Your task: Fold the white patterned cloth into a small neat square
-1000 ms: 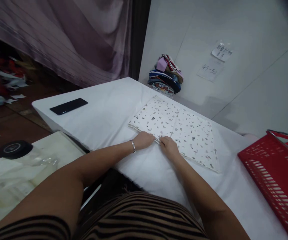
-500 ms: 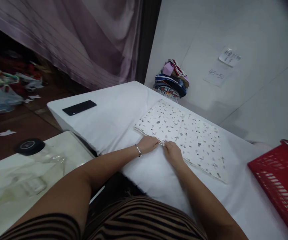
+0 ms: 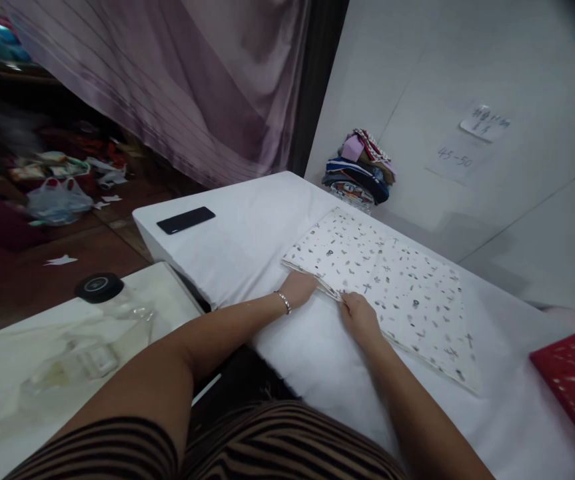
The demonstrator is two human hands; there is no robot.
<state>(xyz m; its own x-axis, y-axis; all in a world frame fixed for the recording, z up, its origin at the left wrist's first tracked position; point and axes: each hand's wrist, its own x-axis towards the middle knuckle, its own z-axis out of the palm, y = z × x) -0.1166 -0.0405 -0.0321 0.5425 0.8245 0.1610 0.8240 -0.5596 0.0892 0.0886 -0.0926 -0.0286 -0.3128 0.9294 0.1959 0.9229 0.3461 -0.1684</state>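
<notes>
A white cloth with small dark prints (image 3: 392,287) lies folded flat on the white-covered table (image 3: 247,233). My left hand (image 3: 301,287), with a bracelet at the wrist, rests on the cloth's near edge, its fingertips tucked under the layers. My right hand (image 3: 360,317) sits just to the right on the same edge, fingers curled and pinching the fabric. The two hands are a short gap apart.
A black phone (image 3: 186,219) lies at the table's far left. A pile of folded clothes (image 3: 360,167) stands against the wall. A red basket (image 3: 574,380) is at the right edge. A clear bottle with a black cap (image 3: 98,303) lies on the marble surface to my left.
The view has swung left, so everything sits further right in frame. My hands have drawn slightly apart along the cloth's near edge; the cloth has not moved.
</notes>
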